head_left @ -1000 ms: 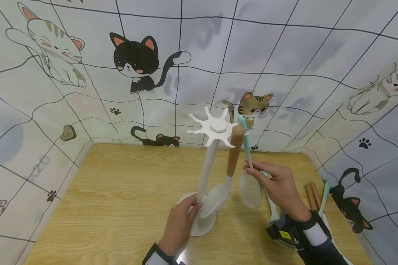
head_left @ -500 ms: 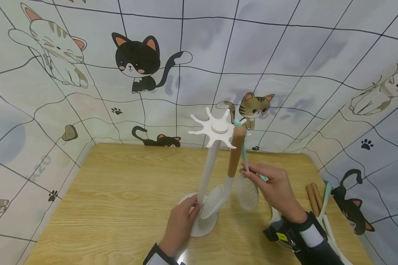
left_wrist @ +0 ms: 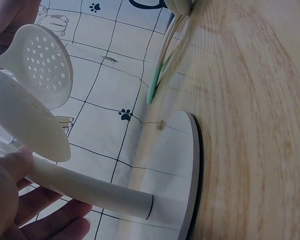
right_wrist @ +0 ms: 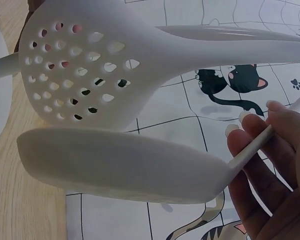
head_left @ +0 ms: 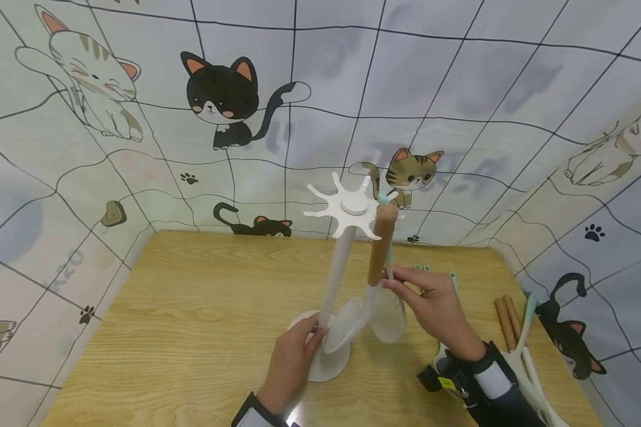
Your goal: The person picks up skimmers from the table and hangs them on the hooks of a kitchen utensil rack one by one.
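The left hand (head_left: 291, 362) curls round the rack (head_left: 335, 270) pole near the surface's front edge. The right hand (head_left: 432, 308) pinches the skimmer (head_left: 389, 305) handle; it should ease the handle's top onto a prong before letting go.

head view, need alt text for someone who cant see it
A right hand pinches the thin handle of a white perforated skimmer beside a white utensil stand, while the left hand grips the stand's pole near its base. A wooden-handled skimmer hangs from the stand on a wooden table.
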### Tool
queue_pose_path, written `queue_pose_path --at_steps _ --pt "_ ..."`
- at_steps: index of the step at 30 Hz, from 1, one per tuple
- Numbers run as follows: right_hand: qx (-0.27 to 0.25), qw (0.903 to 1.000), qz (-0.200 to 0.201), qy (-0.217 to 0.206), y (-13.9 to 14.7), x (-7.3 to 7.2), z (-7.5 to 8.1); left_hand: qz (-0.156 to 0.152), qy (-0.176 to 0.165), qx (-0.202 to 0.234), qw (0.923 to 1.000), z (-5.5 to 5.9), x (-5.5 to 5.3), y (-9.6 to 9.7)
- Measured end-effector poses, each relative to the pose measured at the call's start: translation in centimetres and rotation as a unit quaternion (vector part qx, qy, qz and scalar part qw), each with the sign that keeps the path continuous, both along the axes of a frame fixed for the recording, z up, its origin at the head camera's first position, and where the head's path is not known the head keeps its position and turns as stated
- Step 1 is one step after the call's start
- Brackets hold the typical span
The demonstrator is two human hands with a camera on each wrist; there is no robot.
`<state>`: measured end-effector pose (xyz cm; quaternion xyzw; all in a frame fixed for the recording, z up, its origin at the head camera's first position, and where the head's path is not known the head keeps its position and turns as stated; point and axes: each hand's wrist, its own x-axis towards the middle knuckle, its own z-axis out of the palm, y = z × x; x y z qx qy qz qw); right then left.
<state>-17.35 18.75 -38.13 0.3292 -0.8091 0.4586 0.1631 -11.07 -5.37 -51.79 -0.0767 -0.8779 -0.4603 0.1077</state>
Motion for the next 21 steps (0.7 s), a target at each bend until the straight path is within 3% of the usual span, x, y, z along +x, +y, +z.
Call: queue_pose_path --at_steps 6,14,21 --pt "-0.011 0.9999 -0.003 -0.008 -0.6 0.2 -0.3 0.002 -0.003 -0.003 1.0 0.0 0.0 0.0" --pt "0.007 0.9986 -0.052 -0.008 -1.2 0.5 -0.5 0.002 0.004 -0.008 1.0 0.0 0.0 0.0" --pt "0.0 0.9992 -0.037 -0.015 -1.7 0.3 -0.9 0.003 0.012 -0.004 0.9999 -0.1 0.0 0.0"
